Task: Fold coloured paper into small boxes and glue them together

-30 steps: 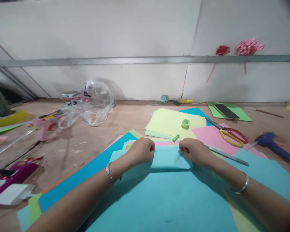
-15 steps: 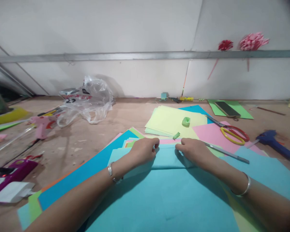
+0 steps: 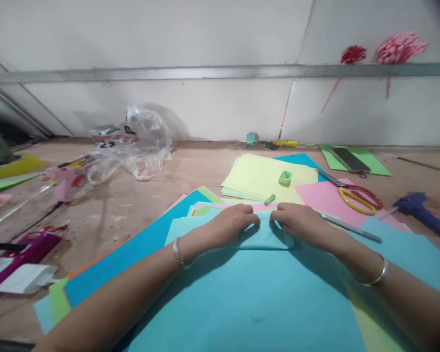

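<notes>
A large light blue sheet of paper [image 3: 256, 293] lies in front of me, its far part folded over into a narrow band with a crease. My left hand [image 3: 236, 225] is closed at the far edge of that fold, thumb against the fingers. Close beside it, my right hand [image 3: 291, 222] is closed on the same edge, fingertips curled down. Only a short gap separates the hands. Just beyond them lie a small folded green paper strip [image 3: 269, 199] and a green paper loop [image 3: 285, 178] on a pale yellow paper stack [image 3: 249, 171].
Scissors [image 3: 357, 195], a metal-grey pen-like stick [image 3: 352, 229] and a blue glue gun [image 3: 421, 210] lie to the right, with a phone [image 3: 350, 159] behind. To the left are a pink glue gun [image 3: 63, 183], a purple power strip [image 3: 32, 252] and a plastic bag [image 3: 139, 142].
My left hand has moved right along the folded edge, closer to my right hand. The view has tilted down slightly, and the paper stays in place beneath the hands.
</notes>
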The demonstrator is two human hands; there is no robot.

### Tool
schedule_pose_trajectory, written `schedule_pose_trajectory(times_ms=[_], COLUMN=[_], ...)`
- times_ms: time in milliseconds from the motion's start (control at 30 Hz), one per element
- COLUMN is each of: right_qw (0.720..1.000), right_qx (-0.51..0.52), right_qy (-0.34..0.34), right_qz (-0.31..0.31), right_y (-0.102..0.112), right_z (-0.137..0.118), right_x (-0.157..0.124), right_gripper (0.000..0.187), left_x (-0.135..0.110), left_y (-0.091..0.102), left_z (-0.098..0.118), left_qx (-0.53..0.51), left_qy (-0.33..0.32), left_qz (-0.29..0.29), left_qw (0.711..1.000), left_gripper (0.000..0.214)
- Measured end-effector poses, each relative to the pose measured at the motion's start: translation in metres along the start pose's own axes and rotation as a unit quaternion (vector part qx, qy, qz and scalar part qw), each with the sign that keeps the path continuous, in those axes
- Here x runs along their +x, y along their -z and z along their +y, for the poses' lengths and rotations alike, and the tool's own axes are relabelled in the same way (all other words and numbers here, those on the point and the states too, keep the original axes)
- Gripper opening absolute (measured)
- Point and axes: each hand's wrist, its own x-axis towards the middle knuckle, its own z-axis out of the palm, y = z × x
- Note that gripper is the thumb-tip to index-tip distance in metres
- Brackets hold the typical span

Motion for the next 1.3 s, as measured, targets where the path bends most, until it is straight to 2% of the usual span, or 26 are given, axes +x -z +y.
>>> schedule_pose_trajectory(times_ms=[100,300,400,567,800,1000,1200,1300], right_qw=[1.0,1.0,1.0,0.999,0.996,0.999,0.999,0.999], right_qx=[0.003,0.005,0.016,0.044,0.083,0.051,0.019,0.033], right_qy=[0.013,0.007,0.001,-0.006,0.024,0.014,-0.015,0.011], right_qz=[0.012,0.02,0.026,0.028,0.036,0.016,0.022,0.014], right_y=[-0.004,-0.005,-0.005,-0.005,-0.011,-0.002,-0.001,-0.001], right_z=[0.004,0.004,0.005,0.008,0.013,0.002,-0.008,-0.002], right_x=[0.0,-0.002,-0.001,0.0,0.002,0.003,0.005,0.005], right_gripper=[0.026,0.023,0.022,0.025,0.029,0.019,0.014,0.017], left_x=[0.004,0.016,0.018,0.015,0.011,0.01,0.011,0.012], left_y=[-0.001,-0.006,-0.013,-0.024,-0.027,-0.022,-0.016,-0.013], left_z=[-0.002,0.007,0.013,0.015,0.008,0.011,0.016,0.019], left_qx=[-0.022,-0.042,0.0,0.1,0.13,0.148,0.143,0.137], left_qy=[0.0,0.104,0.122,0.089,0.027,0.019,0.032,0.039], left_qz=[-0.019,-0.003,-0.004,-0.011,-0.012,-0.04,-0.058,-0.068], left_qw=[1.0,0.994,0.993,0.991,0.991,0.988,0.988,0.987], left_gripper=[0.044,0.02,0.016,0.024,0.044,0.058,0.059,0.06])
